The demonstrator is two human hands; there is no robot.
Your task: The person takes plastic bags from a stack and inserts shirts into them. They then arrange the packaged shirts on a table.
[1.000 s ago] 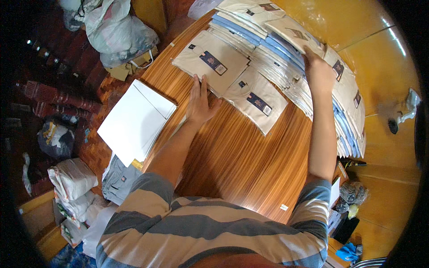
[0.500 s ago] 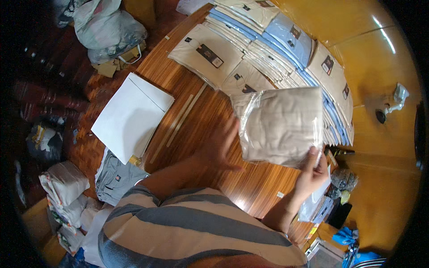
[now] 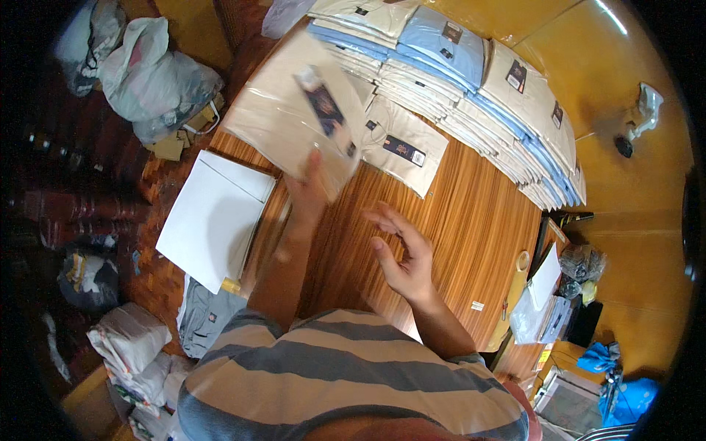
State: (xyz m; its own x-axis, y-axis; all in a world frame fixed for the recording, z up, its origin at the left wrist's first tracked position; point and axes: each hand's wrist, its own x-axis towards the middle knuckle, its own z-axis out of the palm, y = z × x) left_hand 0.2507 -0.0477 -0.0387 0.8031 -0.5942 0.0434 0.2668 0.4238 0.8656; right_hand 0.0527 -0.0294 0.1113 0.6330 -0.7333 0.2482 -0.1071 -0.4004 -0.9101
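My left hand [image 3: 312, 184] is closed on the near edge of a beige folded garment in a clear plastic bag [image 3: 276, 110]. A dark tag shows on its upper face, and the package is smeared by motion. My right hand [image 3: 406, 257] hangs over the wooden table [image 3: 478, 228] with fingers apart and curved, holding nothing. Just beyond it lies another bagged beige garment [image 3: 419, 136] with a dark tag. Long stacks of bagged beige and blue garments [image 3: 471, 95] run along the table's far side.
A pile of white sheets [image 3: 213, 213] sits at the table's left edge, above a grey folded garment [image 3: 208, 316]. Full plastic bags [image 3: 151, 81] stand on the floor at far left. A tape roll [image 3: 523, 260], papers and wrapped bundles lie to the right.
The bagged garment has passed from my right hand to my left. It has swung far left and now shows its tagged face. My right hand has let go and moved left.
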